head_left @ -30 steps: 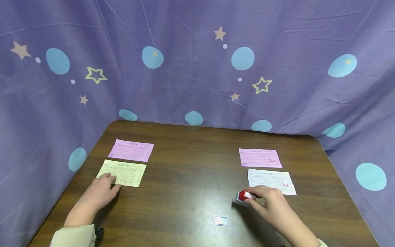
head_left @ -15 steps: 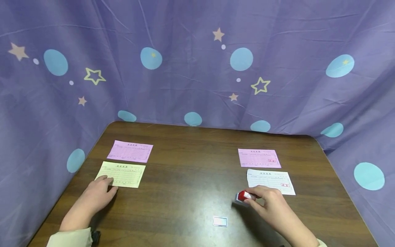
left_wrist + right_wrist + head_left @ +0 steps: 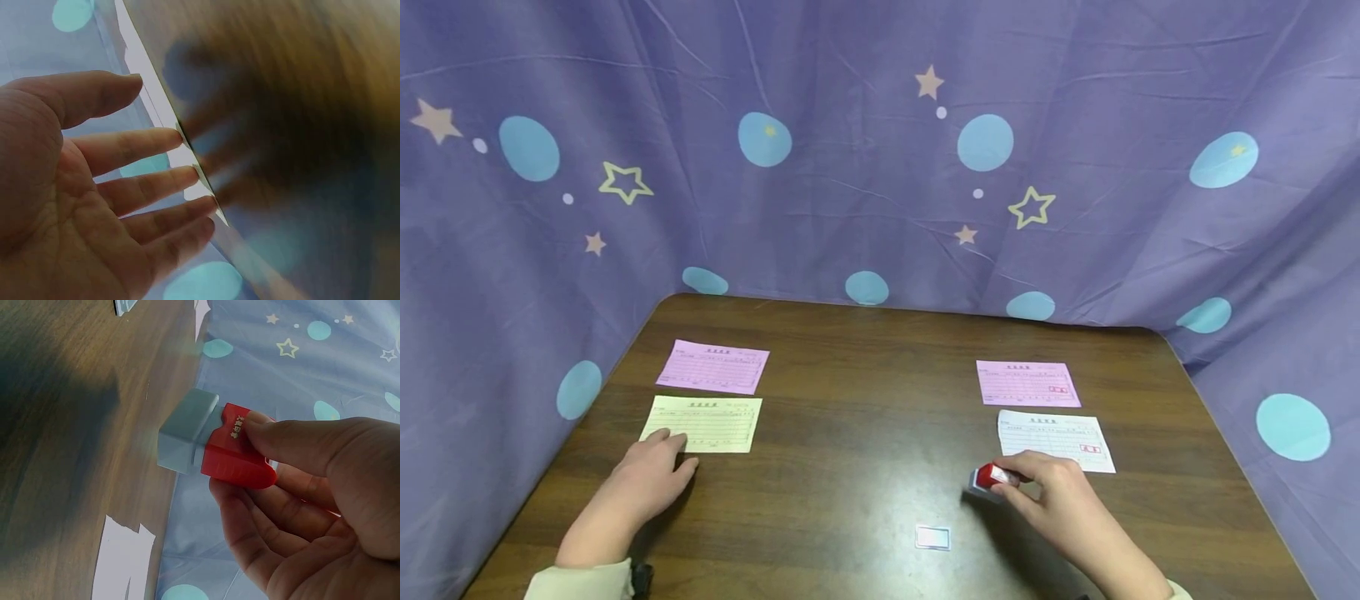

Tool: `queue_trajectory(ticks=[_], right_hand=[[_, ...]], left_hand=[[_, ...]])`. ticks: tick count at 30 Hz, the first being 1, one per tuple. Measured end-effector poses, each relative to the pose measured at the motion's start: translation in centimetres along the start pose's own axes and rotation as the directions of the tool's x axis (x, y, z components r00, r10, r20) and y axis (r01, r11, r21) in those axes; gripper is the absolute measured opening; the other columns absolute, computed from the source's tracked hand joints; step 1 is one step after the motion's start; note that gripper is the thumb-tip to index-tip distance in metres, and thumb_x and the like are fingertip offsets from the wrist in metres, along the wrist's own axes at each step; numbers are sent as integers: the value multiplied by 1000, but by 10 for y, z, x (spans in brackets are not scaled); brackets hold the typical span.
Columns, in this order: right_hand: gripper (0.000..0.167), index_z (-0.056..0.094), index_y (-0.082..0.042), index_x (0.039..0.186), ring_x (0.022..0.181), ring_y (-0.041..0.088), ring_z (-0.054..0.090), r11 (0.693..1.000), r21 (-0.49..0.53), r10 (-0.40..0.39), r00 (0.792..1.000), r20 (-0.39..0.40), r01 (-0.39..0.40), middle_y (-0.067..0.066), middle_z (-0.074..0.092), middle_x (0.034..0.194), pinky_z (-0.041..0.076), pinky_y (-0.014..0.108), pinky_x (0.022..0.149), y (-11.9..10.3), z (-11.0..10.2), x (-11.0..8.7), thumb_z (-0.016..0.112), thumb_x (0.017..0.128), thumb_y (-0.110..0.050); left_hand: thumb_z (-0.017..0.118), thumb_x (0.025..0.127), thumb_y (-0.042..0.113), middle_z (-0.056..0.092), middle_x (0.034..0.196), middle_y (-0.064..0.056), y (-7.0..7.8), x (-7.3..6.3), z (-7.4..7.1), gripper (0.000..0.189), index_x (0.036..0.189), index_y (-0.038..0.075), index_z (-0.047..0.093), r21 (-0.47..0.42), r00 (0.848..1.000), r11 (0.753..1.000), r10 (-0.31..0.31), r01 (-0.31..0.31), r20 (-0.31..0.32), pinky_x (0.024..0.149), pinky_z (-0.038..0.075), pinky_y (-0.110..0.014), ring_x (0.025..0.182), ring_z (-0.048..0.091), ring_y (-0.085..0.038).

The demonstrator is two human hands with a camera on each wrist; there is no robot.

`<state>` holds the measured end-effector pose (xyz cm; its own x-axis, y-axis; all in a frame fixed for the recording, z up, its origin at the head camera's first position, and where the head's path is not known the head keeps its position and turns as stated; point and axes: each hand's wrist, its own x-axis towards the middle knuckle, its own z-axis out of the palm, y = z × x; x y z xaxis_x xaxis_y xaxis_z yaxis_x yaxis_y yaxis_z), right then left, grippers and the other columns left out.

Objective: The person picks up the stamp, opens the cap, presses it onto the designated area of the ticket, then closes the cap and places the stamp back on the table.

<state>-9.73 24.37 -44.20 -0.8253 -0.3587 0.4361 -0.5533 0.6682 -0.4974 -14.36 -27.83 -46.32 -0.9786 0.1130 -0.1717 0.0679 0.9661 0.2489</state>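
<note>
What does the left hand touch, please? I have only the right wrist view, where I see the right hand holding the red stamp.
Observer: The left hand touches the near left part of the yellow slip.
Operator: Thank you. Which slips have a red mark?
Observer: The white slip and the right pink slip each show one near the right edge.
Operator: And what is lying just beyond the yellow slip?
Observer: The left pink slip, with a narrow gap between the two.
</note>
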Motion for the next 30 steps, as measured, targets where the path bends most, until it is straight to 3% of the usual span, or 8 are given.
queue_trajectory(ticks=[5, 11, 19, 30], right_hand=[[27, 77, -12, 95, 74, -1, 58, 1000, 5, 7, 1000, 8, -7, -15, 68, 87, 48, 19, 64, -1, 0, 0, 90, 73, -3], [27, 77, -11, 97, 72, 0, 56, 1000, 7, 17, 1000, 15, -17, -15, 68, 87, 43, 15, 61, -1, 0, 1, 89, 74, -4], [25, 76, -13, 93, 73, -1, 57, 1000, -1, 1, 1000, 14, -1, -16, 66, 86, 51, 28, 61, -2, 0, 1, 89, 73, -3], [25, 77, -12, 94, 74, 0, 58, 1000, 2, 17, 1000, 25, -17, -15, 68, 87, 52, 30, 62, -3, 0, 2, 89, 74, -4]], left_hand=[[66, 96, 18, 45, 126, -48, 12, 0, 0, 49, 124, -21, 55, 11, 999, 1000, -13, 13, 37, 88, 43, -71, 112, 47, -67], [67, 95, 19, 45, 128, -47, 25, -5, 4, 51, 127, -20, 54, 17, 999, 1000, -11, 10, 38, 88, 43, -73, 114, 45, -67], [66, 95, 17, 41, 134, -47, 47, -9, 11, 53, 131, -19, 52, 10, 1000, 1000, 10, -10, 30, 93, 39, -74, 122, 41, -66], [69, 94, 18, 45, 132, -45, 69, -11, 15, 53, 131, -16, 55, 26, 999, 998, 49, -50, 19, 94, 41, -70, 121, 45, -62]])
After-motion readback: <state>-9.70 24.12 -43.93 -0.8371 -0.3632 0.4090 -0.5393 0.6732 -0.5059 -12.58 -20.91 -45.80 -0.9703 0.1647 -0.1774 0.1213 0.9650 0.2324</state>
